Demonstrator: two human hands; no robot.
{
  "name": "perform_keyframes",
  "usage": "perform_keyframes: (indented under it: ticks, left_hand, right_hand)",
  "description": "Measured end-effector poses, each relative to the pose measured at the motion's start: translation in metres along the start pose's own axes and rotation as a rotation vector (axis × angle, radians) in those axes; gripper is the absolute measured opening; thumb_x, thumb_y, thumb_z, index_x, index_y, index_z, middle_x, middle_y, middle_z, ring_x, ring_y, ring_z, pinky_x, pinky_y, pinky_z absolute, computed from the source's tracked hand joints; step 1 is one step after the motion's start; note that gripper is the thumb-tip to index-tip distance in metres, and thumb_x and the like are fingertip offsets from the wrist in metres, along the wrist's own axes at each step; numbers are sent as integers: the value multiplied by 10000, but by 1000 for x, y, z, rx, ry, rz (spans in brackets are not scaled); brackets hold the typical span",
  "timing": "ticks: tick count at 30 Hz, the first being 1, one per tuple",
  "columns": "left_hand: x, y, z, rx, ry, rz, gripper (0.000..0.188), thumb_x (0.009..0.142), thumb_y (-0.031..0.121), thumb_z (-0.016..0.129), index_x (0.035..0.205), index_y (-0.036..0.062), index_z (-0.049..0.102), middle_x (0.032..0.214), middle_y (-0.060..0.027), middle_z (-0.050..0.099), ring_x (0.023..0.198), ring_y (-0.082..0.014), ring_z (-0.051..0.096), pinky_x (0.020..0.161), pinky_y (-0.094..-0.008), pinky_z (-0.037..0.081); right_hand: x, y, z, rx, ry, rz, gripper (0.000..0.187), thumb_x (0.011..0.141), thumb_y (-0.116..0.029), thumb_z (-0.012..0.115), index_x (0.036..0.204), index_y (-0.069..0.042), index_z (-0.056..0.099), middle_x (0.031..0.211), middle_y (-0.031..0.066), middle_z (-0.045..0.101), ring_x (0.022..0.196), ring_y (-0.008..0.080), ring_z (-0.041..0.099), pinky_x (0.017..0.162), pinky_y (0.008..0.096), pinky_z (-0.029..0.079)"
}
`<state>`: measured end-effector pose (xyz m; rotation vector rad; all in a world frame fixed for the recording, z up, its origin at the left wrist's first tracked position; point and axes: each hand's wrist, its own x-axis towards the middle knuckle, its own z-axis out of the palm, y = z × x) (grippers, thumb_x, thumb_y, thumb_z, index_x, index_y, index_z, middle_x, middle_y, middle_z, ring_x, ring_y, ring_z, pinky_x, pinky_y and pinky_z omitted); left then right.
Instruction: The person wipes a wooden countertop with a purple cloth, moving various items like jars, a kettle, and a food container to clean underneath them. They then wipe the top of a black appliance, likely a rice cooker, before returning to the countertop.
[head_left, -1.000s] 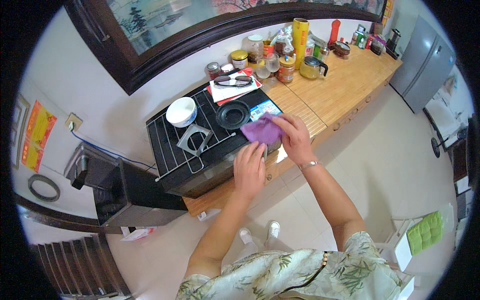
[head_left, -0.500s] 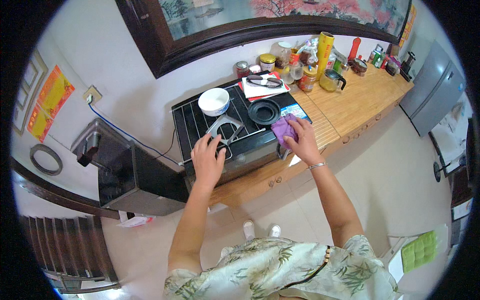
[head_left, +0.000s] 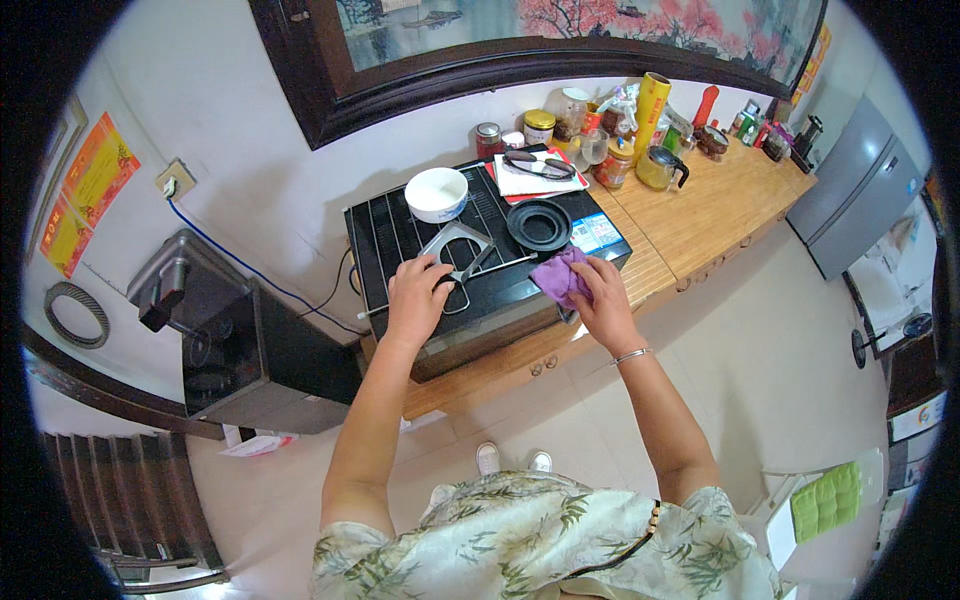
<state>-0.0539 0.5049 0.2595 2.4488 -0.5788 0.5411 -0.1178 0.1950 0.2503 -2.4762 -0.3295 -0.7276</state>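
My left hand (head_left: pixel 415 298) is at the near left edge of a silvery metal bracket (head_left: pixel 474 240) with a round cut-out, its fingers curled onto that edge. The bracket lies on a wire rack (head_left: pixel 384 240) over the black top of a boxy appliance (head_left: pixel 490 308). In my right hand (head_left: pixel 606 306) is a crumpled purple cloth (head_left: pixel 556 277), touching the appliance's front right edge. Just behind the cloth sits a black ring-shaped part (head_left: pixel 540 226). A white bowl (head_left: pixel 437 194) stands on the rack behind the bracket.
Dark glasses (head_left: pixel 540 165) rest on papers at the back of the appliance. Jars (head_left: pixel 613 165), a glass teapot (head_left: pixel 658 168) and a yellow tube (head_left: pixel 651 110) line the wooden cabinet (head_left: pixel 715 205). A black appliance (head_left: pixel 290 350) stands at left, beneath a blue cable (head_left: pixel 245 262).
My left hand has closed in on the bracket's edge, its fingers more curled. My right hand has drawn the cloth slightly toward me and left along the appliance's edge. The view has shifted slightly.
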Motion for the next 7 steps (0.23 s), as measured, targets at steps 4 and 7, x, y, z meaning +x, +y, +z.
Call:
perform_keyframes:
  ticks: [4, 7]
  left_hand:
    - [6, -7, -1, -21, -17, -6, 267, 781, 179, 711, 1042, 122, 706, 1177, -95, 600, 1138, -303, 514, 930, -429, 394]
    - [11, -9, -1, -28, -50, -49, 277, 792, 186, 706, 1058, 111, 702, 1213, -111, 590, 1154, -308, 513, 961, -441, 391]
  right_hand:
    - [0, 1, 1, -1, 1, -5, 456, 765, -40, 683, 1205, -53, 568, 1258, 186, 522, 1181, 383, 480, 1016, 439, 403]
    - [-2, 3, 2, 21, 4, -5, 462, 769, -45, 681, 1215, -54, 561, 1274, 189, 516, 1192, 387, 474, 1028, 440, 394]
